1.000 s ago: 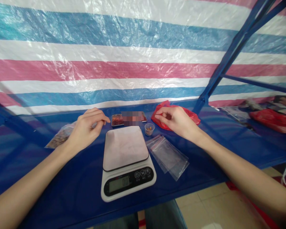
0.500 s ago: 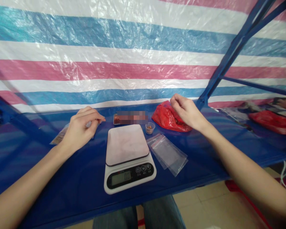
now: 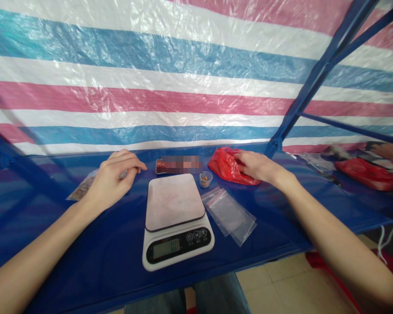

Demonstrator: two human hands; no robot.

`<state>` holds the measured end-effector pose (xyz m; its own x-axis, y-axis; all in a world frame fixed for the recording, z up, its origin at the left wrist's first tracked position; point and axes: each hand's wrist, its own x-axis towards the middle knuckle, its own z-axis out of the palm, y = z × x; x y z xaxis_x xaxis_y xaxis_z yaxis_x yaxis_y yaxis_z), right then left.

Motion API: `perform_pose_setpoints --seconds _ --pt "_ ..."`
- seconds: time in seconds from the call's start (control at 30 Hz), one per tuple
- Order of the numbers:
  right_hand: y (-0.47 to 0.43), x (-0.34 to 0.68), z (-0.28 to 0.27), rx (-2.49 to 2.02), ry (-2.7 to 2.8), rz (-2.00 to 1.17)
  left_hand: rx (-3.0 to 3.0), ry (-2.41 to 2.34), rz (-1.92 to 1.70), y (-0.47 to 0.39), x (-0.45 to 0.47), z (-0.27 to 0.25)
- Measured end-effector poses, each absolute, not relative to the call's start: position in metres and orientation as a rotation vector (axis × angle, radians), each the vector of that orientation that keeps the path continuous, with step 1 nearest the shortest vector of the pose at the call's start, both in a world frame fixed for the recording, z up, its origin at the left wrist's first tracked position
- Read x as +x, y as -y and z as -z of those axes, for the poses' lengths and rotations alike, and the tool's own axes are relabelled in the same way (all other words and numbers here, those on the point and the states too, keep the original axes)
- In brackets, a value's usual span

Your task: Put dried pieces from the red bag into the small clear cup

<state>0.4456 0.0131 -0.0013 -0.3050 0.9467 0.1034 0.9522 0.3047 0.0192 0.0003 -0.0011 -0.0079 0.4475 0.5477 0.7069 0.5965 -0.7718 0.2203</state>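
My left hand (image 3: 116, 174) rests on the blue table, fingers loosely bent and the thumb apart from them. Beneath and beside it lies a clear plastic bag (image 3: 83, 186) with small brownish contents, partly covered by the hand. On the right, my right hand (image 3: 257, 165) reaches into a crumpled red plastic bag (image 3: 221, 163); its fingertips are hidden there. Between the hands stands a white kitchen scale (image 3: 175, 203), its platform bare and its display reading 0.0. A small clear cup (image 3: 205, 179) holding a few brownish pieces sits beyond the scale's right corner.
Flat clear zip bags (image 3: 232, 216) overlap right of the scale. A dark red flat item (image 3: 159, 166), partly blurred out, lies behind it. Blue metal bars (image 3: 309, 87) frame the striped sheet. Far right are another red bag (image 3: 367, 173) and another person's hand (image 3: 388, 151).
My right hand has come down from above the red bag, and its fingers have gone into the bag. My left hand has stayed nearly still. The view has shifted slightly.
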Motion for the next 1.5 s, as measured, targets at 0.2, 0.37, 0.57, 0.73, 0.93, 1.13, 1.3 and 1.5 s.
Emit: perform_pose_setpoints --seconds 0.2,0.37,0.57,0.73,0.93,1.13,1.3,1.5 --pt "-0.007 0.423 -0.003 -1.698 2.501 0.404 -2.625 1.083 1.215 0.002 0.001 0.007" --pt "-0.008 0.421 0.004 -1.539 2.587 0.112 -2.632 1.107 1.198 0.004 0.003 0.005" --pt "-0.017 0.431 0.023 -1.565 2.527 0.137 -2.665 1.119 1.192 0.002 0.003 0.008" --pt "-0.022 0.425 0.026 -1.366 2.569 -0.053 -2.678 1.105 1.207 0.001 0.002 0.010" --pt "-0.026 0.420 0.017 -1.104 2.480 -0.234 -2.680 1.113 1.202 0.000 0.001 0.011" --pt "-0.032 0.427 0.013 -1.186 2.370 -0.188 -2.679 1.141 1.200 0.000 0.002 0.009" --pt "-0.027 0.429 0.003 -1.219 2.180 -0.103 -2.685 1.119 1.177 0.000 0.002 0.009" --pt "-0.009 0.415 -0.016 -1.144 2.019 0.009 -2.686 1.068 1.196 -0.001 0.001 0.012"
